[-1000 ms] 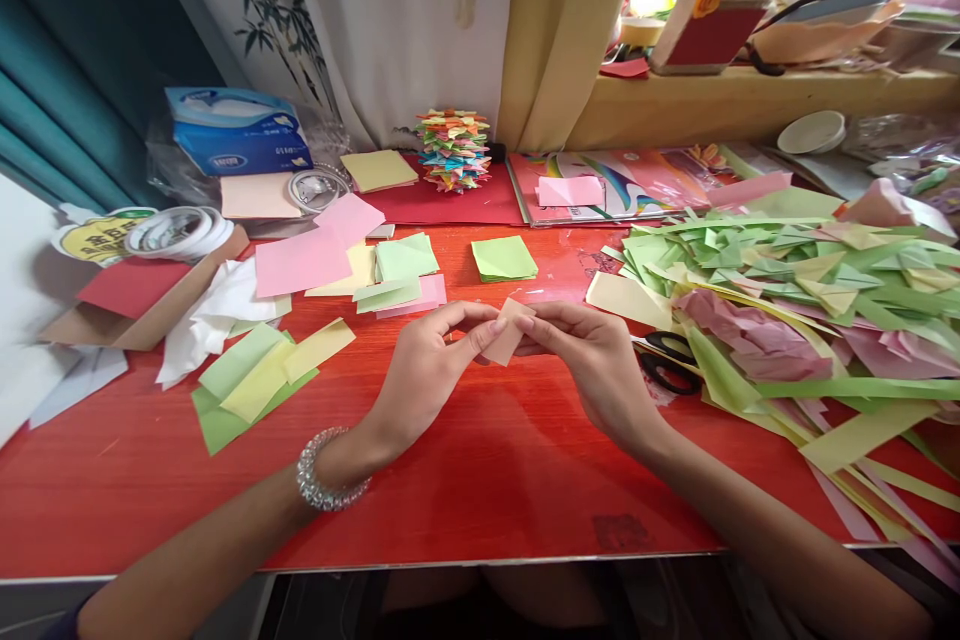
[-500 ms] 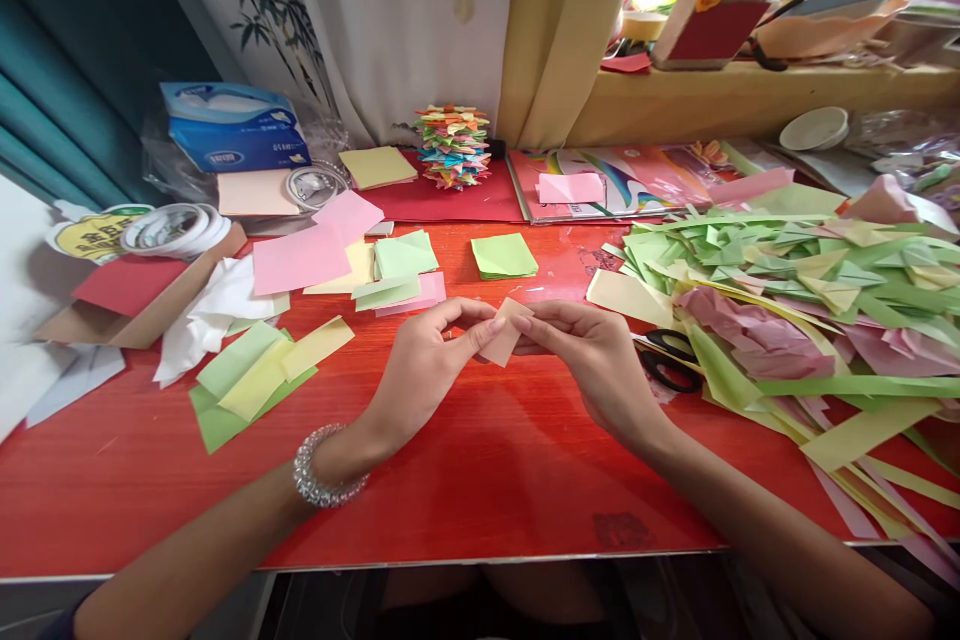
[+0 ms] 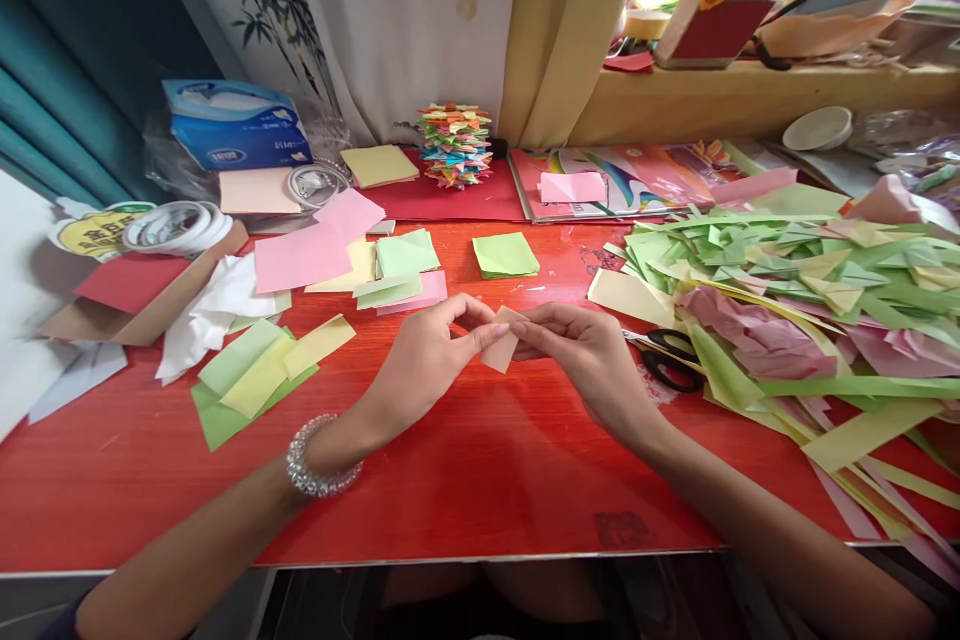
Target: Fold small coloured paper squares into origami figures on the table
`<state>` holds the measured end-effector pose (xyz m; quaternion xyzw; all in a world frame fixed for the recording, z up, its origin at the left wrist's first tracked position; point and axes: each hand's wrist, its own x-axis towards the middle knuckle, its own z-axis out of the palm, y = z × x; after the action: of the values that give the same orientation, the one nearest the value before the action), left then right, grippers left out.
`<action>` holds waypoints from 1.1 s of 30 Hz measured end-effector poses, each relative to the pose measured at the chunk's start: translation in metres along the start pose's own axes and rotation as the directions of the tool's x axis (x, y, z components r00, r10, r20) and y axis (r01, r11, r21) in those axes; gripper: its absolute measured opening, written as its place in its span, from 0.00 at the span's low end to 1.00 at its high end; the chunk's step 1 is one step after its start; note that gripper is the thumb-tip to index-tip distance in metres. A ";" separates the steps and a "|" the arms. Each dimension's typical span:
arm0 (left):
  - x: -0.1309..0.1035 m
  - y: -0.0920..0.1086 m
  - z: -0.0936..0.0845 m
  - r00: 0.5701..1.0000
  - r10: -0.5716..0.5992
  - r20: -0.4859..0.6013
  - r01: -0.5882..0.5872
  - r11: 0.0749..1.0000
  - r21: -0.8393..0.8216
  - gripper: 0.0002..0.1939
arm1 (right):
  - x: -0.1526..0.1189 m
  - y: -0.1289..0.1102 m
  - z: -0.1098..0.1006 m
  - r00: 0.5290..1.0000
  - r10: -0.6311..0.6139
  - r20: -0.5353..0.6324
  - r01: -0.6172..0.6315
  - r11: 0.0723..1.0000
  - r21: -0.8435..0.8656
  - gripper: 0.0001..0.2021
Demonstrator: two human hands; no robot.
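Note:
A small peach-coloured piece of paper [image 3: 499, 352] is held up above the red table, pinched between both my hands. My left hand [image 3: 426, 355] grips its upper left with thumb and fingers; a clear beaded bracelet circles that wrist. My right hand [image 3: 586, 350] pinches its upper right edge, thumb nearly meeting the left one. Whether the paper is folded, I cannot tell. Just beyond my hands lies a stack of green paper squares [image 3: 505, 256]. Black-handled scissors [image 3: 671, 360] rest right of my right hand, their blades partly hidden.
Pink sheets [image 3: 300, 256] and pale green slips [image 3: 405, 254] lie to the left, with yellow-green strips [image 3: 259, 375] nearer. A heap of folded green paper [image 3: 757, 255] covers the right. A colourful folded-paper tower [image 3: 454, 148], a blue tissue pack [image 3: 234, 125] and tape rolls [image 3: 176, 228] stand behind.
The paper has tilted slightly and dropped a little between my fingers. My thumbs have come closer together at its upper part, and my left wrist has shifted slightly left.

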<state>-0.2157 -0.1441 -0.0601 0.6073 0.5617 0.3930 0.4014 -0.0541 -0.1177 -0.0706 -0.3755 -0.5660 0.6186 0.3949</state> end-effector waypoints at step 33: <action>-0.009 -0.004 0.007 0.894 0.448 -0.006 -0.382 0.769 0.513 0.13 | 0.019 -0.001 -0.030 0.960 -0.149 -0.237 0.071 0.949 -0.307 0.12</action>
<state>-0.2109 -0.1533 -0.0666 0.7725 0.5200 0.3513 0.0968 -0.0344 -0.0882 -0.0719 -0.4748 -0.6161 0.4500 0.4387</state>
